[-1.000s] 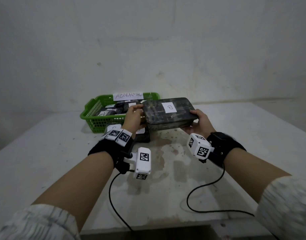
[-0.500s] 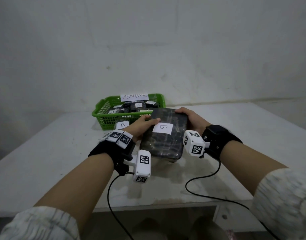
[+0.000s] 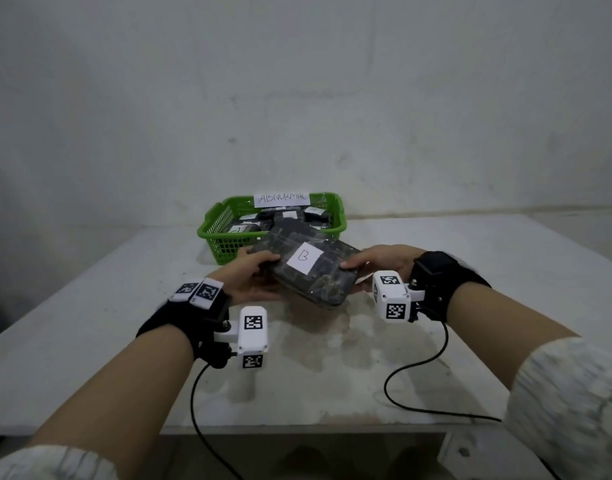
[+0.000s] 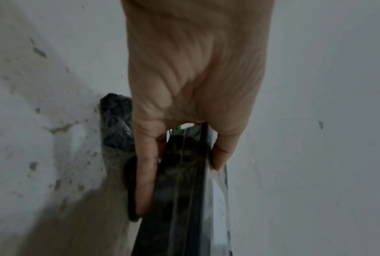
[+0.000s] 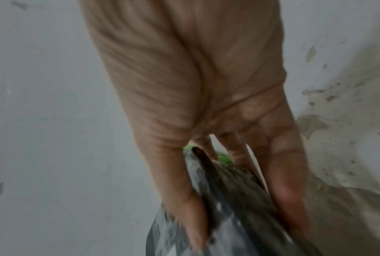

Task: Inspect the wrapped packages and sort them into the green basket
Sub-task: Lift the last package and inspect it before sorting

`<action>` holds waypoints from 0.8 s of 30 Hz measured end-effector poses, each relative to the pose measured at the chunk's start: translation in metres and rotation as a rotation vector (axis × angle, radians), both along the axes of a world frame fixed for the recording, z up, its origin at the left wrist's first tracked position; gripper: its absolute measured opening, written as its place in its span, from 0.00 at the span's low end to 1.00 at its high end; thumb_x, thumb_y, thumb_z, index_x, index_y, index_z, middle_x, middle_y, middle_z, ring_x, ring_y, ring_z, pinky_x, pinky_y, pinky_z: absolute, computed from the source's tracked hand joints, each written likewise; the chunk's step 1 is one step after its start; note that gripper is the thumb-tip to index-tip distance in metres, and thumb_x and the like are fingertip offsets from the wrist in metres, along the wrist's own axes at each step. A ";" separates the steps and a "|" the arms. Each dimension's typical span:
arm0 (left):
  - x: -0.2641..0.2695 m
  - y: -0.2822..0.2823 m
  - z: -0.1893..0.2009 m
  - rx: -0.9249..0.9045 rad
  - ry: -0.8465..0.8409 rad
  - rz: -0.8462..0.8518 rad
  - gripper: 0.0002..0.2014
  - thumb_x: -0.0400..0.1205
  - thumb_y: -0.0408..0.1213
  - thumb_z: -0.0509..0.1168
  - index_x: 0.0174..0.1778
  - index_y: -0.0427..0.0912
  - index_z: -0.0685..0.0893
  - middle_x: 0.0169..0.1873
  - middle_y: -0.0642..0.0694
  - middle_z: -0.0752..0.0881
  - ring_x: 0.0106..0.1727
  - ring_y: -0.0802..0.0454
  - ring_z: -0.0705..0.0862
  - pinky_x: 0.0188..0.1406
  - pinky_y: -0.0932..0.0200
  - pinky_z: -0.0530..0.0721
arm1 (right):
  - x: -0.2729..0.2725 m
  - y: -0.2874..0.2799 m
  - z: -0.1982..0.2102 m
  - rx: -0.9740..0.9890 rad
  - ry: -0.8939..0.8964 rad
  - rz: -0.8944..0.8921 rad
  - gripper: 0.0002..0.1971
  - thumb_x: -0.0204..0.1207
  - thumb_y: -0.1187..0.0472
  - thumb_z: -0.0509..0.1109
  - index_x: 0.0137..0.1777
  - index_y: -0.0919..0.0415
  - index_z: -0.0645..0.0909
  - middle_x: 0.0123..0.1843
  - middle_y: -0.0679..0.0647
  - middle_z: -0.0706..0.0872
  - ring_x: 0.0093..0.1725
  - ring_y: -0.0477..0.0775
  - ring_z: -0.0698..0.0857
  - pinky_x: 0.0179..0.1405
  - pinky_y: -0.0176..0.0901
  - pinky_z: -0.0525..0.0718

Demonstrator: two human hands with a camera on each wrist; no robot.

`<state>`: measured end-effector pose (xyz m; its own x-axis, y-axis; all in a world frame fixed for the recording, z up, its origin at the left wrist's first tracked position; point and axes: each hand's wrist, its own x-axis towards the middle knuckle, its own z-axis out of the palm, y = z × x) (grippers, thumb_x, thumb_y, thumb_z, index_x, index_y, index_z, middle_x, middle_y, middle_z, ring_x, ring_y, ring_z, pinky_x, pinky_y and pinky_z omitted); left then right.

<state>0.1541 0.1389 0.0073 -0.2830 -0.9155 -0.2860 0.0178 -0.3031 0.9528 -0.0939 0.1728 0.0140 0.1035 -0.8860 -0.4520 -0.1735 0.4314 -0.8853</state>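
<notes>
A dark package [image 3: 311, 268] wrapped in clear film, with a white label marked B on top, hangs tilted above the table in front of the green basket [image 3: 221, 237]. My left hand [image 3: 252, 275] grips its left edge, thumb on top and fingers [image 4: 144, 181] underneath. My right hand [image 3: 377, 265] grips the right edge the same way, with the film-wrapped package [image 5: 228, 207] between thumb and fingers. The basket carries a paper sign reading ABNORMAL and holds several wrapped packages.
The white stained table [image 3: 90, 323] runs wide on both sides of the basket. A bare wall rises right behind the basket. Another dark wrapped package [image 4: 115, 121] lies on the table under my left hand. Black cables [image 3: 415, 372] trail from both wrist cameras over the near edge.
The B package came down from in front of the basket toward me, turned end-on, and now lies diagonally between both hands. My view has shifted so the basket sits nearer the centre.
</notes>
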 end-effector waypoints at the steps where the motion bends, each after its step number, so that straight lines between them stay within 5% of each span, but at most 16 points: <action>1: 0.005 0.002 0.000 0.000 -0.105 -0.027 0.07 0.82 0.35 0.64 0.53 0.42 0.73 0.48 0.37 0.82 0.47 0.39 0.85 0.48 0.32 0.85 | 0.000 0.000 0.000 0.002 0.015 -0.011 0.05 0.79 0.65 0.69 0.46 0.67 0.80 0.33 0.60 0.90 0.29 0.55 0.90 0.23 0.38 0.86; 3: 0.015 0.004 -0.001 0.007 -0.297 -0.060 0.05 0.83 0.39 0.63 0.45 0.42 0.77 0.41 0.41 0.82 0.42 0.46 0.83 0.57 0.41 0.84 | 0.000 -0.002 -0.003 0.007 0.048 -0.036 0.07 0.81 0.64 0.67 0.41 0.66 0.78 0.26 0.57 0.87 0.21 0.52 0.86 0.17 0.35 0.81; 7: 0.027 0.006 -0.003 -0.005 -0.450 -0.185 0.08 0.81 0.41 0.66 0.51 0.43 0.77 0.45 0.44 0.83 0.43 0.51 0.83 0.45 0.55 0.83 | 0.000 -0.007 -0.010 0.063 0.168 -0.029 0.11 0.77 0.60 0.70 0.36 0.60 0.73 0.32 0.54 0.79 0.25 0.52 0.77 0.24 0.37 0.78; 14: 0.020 0.013 -0.006 -0.004 -0.517 -0.397 0.20 0.80 0.32 0.67 0.64 0.41 0.68 0.49 0.37 0.85 0.40 0.44 0.87 0.33 0.52 0.90 | -0.010 -0.005 -0.014 0.033 0.196 -0.002 0.10 0.79 0.64 0.63 0.34 0.61 0.74 0.24 0.50 0.77 0.21 0.46 0.74 0.23 0.34 0.73; 24: 0.015 0.010 -0.016 0.004 -0.536 -0.319 0.04 0.84 0.32 0.62 0.50 0.35 0.75 0.39 0.37 0.82 0.20 0.51 0.85 0.21 0.61 0.86 | -0.003 -0.012 -0.031 0.091 0.219 -0.095 0.16 0.80 0.65 0.61 0.30 0.59 0.67 0.13 0.48 0.71 0.10 0.45 0.68 0.13 0.27 0.67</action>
<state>0.1688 0.1489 -0.0091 -0.3588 -0.8081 -0.4672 -0.5548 -0.2179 0.8029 -0.0965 0.1612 -0.0173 -0.0872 -0.8416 -0.5330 -0.3115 0.5313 -0.7879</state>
